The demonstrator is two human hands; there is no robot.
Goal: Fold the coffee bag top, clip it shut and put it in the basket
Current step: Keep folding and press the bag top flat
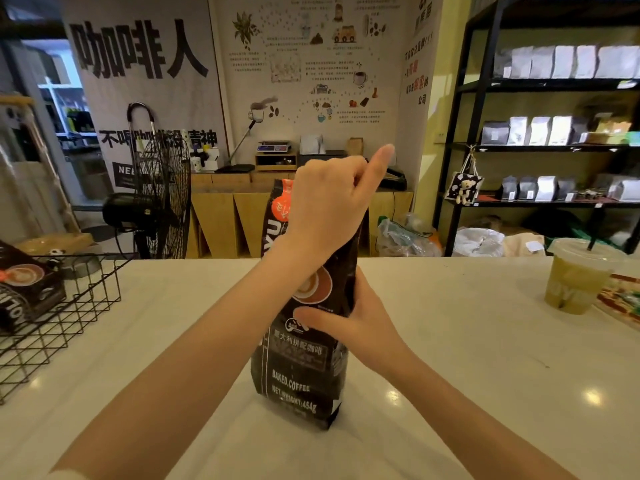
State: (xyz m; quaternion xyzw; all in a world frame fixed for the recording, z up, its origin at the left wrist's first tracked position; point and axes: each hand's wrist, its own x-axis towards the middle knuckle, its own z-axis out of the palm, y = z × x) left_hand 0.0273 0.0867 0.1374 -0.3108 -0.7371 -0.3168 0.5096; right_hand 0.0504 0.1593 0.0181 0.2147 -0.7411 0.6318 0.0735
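A tall black coffee bag with white print and an orange patch near its top stands upright on the white counter. My left hand reaches across and covers the bag's top, fingers curled on it and one finger sticking up. My right hand grips the bag's middle from the right side, thumb across the front. The black wire basket stands at the counter's left edge with another dark coffee bag inside it. No clip is visible; the bag's top edge is hidden by my left hand.
A plastic cup of green drink with a straw stands at the right of the counter, next to a patterned item. Beyond the counter are a black floor fan, wooden cabinets and dark shelves of bags.
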